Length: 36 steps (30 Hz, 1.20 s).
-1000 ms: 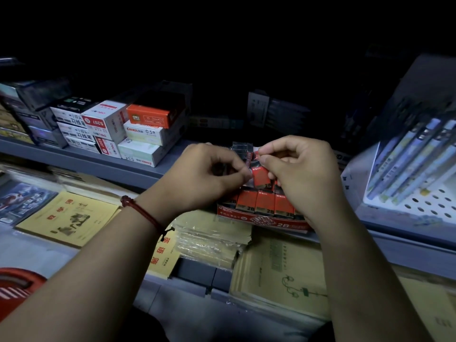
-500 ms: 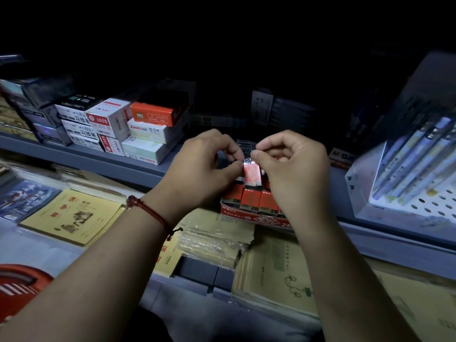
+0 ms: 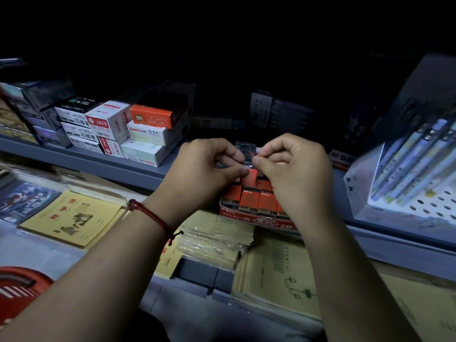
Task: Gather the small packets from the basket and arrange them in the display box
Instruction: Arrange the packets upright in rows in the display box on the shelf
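Red is dominating the middle of the shot: a small red packet (image 3: pixel 249 177) with a clear plastic top is being held upright right above the display box (image 3: pixel 261 222), and both hands are working on it. Coming in from the left, the left hand (image 3: pixel 204 169) is curling around, thumb and forefinger pinching the packet's left edge. Over on the other side the right hand (image 3: pixel 293 174) is closing in, fingers folded tight, thumb and forefinger gripping the clear top. So both sets of fingers are clamping onto that one packet.

Its lower end is dipping just behind the front row of packets (image 3: pixel 249 201), which are standing upright side by side in the box, each showing a 2B mark. Whether it is touching them, I cannot tell. The box itself is sitting at the front edge of the grey shelf (image 3: pixel 103 166), with plastic-wrapped yellow notebooks (image 3: pixel 212 243) lying just below it.

A red string bracelet (image 3: pixel 150 215) is circling the left wrist. Down in the lower left corner the red basket (image 3: pixel 22 287) is only peeking into view, well apart from the hands, and its contents are not showing. Stacked stationery boxes (image 3: pixel 145 134) are lining the shelf to the left, and a white rack of pens (image 3: pixel 417 169) is leaning at the right.
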Each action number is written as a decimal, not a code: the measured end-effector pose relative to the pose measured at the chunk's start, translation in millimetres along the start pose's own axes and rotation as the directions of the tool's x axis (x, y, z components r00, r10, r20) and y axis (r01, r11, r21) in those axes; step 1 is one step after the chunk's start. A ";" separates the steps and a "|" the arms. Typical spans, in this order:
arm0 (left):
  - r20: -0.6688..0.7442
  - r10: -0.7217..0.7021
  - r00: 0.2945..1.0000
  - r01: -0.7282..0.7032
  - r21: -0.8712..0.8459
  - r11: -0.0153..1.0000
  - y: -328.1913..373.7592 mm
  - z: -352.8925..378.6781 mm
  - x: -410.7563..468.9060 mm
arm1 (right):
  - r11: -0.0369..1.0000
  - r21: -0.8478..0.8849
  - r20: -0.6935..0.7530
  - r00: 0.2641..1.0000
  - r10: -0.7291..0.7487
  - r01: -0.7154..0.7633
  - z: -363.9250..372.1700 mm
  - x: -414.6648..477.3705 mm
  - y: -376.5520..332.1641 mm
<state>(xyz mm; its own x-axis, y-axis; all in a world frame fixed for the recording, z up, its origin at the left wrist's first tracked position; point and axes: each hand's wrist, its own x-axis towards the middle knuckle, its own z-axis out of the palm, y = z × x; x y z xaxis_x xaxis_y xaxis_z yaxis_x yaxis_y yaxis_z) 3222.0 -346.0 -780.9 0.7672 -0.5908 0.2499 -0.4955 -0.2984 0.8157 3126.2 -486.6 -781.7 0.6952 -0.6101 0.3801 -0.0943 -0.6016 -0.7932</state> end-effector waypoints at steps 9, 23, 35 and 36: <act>0.153 0.106 0.983 -0.149 0.309 0.939 -3.5 -3.3 2.8 | 0.953 -0.274 0.207 0.976 -0.074 0.130 -3.2 -1.6 -4.6; 0.077 0.175 0.982 -0.188 0.209 0.960 -6.2 -4.2 0.8 | 0.955 -0.281 0.191 0.981 -0.039 0.093 -8.1 -1.3 -5.2; -0.106 0.179 0.978 -0.152 0.225 0.962 -14.0 -1.1 5.9 | 0.920 -0.346 0.293 0.953 -0.081 0.185 -3.8 -3.9 -9.2; -0.104 0.177 0.979 -0.151 0.225 0.963 -14.3 -0.8 6.3 | 0.921 -0.343 0.291 0.953 -0.083 0.185 -3.2 -4.1 -8.7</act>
<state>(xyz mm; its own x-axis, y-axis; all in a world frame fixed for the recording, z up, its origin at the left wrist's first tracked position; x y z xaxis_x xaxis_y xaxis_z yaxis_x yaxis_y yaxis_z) 3234.2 -344.8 -790.5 0.7053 -0.5529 0.4437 -0.6842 -0.3669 0.6303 3121.9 -480.4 -774.9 0.8777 -0.3818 0.2897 -0.2031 -0.8437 -0.4968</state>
